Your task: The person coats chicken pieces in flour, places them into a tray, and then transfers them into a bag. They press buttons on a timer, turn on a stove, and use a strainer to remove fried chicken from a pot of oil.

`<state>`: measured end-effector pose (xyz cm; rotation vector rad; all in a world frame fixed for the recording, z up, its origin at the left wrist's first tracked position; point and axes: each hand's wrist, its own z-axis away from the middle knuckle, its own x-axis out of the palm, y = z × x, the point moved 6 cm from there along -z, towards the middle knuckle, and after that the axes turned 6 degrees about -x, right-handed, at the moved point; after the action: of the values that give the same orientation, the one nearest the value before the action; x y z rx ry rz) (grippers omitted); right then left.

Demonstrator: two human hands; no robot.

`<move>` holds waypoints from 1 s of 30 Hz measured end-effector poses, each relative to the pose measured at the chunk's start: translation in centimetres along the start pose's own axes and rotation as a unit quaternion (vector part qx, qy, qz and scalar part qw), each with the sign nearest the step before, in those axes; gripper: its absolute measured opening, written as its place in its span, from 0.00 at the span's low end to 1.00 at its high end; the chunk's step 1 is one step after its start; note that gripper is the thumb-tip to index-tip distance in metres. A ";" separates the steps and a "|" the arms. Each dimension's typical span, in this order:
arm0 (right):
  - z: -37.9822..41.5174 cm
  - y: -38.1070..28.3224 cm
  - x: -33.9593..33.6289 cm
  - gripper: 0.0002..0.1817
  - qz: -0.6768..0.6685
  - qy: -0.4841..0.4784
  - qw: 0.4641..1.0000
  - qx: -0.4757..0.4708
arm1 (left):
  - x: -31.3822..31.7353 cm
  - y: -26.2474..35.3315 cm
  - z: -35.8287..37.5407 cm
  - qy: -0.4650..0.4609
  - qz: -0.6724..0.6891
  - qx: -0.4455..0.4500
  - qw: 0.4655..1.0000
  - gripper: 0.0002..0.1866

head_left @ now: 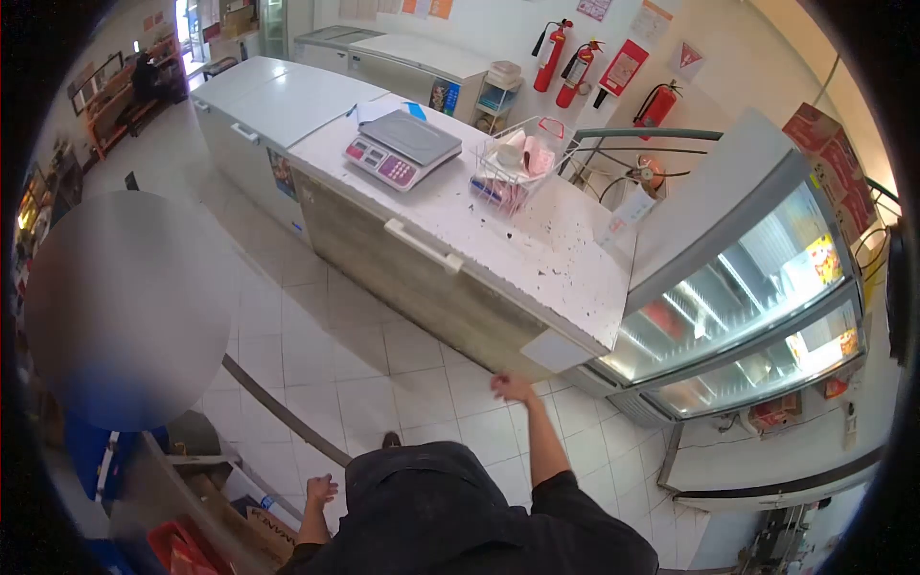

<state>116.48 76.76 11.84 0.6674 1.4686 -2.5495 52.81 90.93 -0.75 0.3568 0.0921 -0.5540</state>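
My right hand (513, 386) hangs over the tiled floor in front of the chest freezer (402, 259), near its lower right corner. Its fingers are loosely bent and a little apart, with nothing in them. Low on the left is my left hand (323, 489), beside my dark-clad body, its fingers apart and holding nothing. A cardboard box (270, 530) lies to the left of that hand. On the white freezer top stand a digital scale (412, 136) and a white wire basket (537, 153) with pink and white items inside.
A second chest freezer (278, 86) adjoins the first. Glass-fronted fridges (738, 278) stand at the right. Red fire extinguishers (580, 72) hang on the wall. At the left is a blurred person in blue (91, 450), beside a curved dark edge (287, 412). Dark specks dot the freezer top.
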 end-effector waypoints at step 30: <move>-60.2 -23.3 -74.6 0.14 0.487 0.109 0.866 -0.006 | 19.3 39.9 7.4 0.197 0.102 -0.094 0.971 0.14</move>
<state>194.56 131.72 36.68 1.3058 0.8168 -1.6931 90.22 110.23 14.88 0.2831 0.4823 -0.2609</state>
